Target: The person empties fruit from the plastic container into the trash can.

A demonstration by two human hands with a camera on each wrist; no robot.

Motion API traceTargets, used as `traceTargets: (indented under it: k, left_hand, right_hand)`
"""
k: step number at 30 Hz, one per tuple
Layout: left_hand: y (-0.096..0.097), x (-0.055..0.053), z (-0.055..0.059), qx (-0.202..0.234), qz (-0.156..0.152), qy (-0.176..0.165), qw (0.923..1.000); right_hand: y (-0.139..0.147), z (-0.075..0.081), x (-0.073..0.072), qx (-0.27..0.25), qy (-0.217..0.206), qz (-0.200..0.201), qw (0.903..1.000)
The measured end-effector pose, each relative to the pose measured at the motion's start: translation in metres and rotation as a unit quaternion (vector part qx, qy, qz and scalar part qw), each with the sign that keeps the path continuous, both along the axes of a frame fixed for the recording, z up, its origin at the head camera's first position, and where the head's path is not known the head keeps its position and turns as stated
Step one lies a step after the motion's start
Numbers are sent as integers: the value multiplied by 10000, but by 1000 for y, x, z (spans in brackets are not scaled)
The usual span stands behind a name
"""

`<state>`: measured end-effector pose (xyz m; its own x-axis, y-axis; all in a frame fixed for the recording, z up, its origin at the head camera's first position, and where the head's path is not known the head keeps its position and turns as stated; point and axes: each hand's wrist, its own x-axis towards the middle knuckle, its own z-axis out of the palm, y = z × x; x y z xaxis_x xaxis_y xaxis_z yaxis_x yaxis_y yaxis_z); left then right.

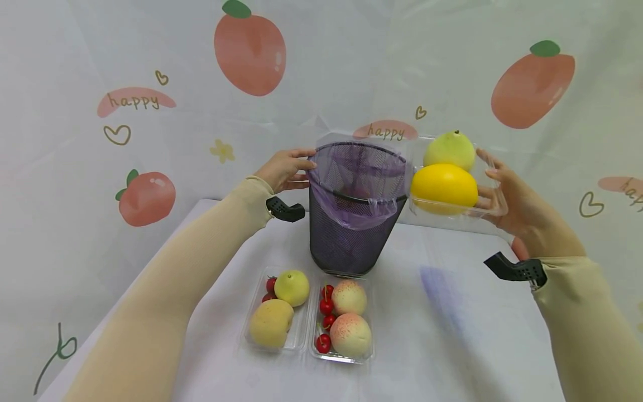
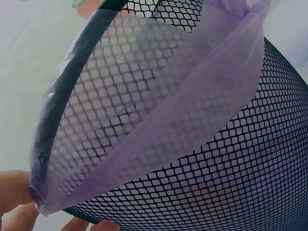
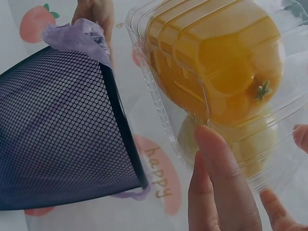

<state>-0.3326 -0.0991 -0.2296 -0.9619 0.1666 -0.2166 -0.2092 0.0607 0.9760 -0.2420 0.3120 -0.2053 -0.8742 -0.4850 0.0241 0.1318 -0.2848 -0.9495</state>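
A dark mesh wastebasket (image 1: 346,245) lined with a purple plastic bag (image 1: 351,215) stands tilted at the back of the table. My left hand (image 1: 285,170) grips its rim and the bag's edge on the left side. To the right of the rim, my right hand (image 1: 512,195) holds up a clear plastic container (image 3: 159,106) from its outer side. Inside that container are a yellow melon-like fruit (image 1: 444,187) and a pale green-yellow fruit (image 1: 450,149) with a short stem. The container is tipped toward the basket, its side close to the basket's rim.
Two clear trays rest on the white table in front of the basket. The left tray (image 1: 300,340) has a yellow fruit (image 1: 271,324), a smaller green-yellow one and red fruits. In the right tray (image 1: 346,360) are two peaches (image 1: 350,334) and several cherries. A printed cloth hangs behind.
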Motion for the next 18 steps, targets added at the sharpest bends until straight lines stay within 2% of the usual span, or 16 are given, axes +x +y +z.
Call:
traceTargets:
  k: [6,13,18]
  left_hand:
    - [1,1,0,-1,7,16,10000]
    - [0,1,-1,-8,-53,4,10000]
    - [-1,2,0,-38,-82,12,10000]
  right_hand:
    - [-9,7,-4,277,-94,-298,9991]
    - [-17,13,-12,112,-54,-368,9992]
    - [-21,23,-20,223,28,-570,9981]
